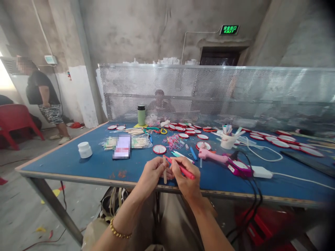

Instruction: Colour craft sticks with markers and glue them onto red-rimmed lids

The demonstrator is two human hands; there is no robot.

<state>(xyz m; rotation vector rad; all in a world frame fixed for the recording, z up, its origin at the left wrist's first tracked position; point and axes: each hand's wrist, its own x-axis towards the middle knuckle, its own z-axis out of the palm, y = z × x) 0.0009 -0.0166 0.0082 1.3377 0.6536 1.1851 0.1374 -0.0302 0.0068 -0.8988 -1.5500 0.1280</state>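
Observation:
My left hand (154, 170) pinches a flat wooden craft stick (165, 174) upright above the table's front edge. In my right hand (187, 176) is a red marker pen (187, 171), its tip close to the stick's upper end, where a red mark shows. Whether the tip touches the wood I cannot tell. Just beyond my hands lie a round red-rimmed white disc (159, 149), a blue pen (193, 153) and several other markers. Colourful small rubber bands (174, 142) are heaped behind them.
Left on the blue table (62, 157) stand a white jar (85, 150), a phone (122, 146) and bagged sticks (141, 142). A pink-purple device (235, 165) with cables lies right, near a pen cup (227, 140). A green bottle (141, 115) stands before the perforated screen (162, 76). A person (44, 89) is at left.

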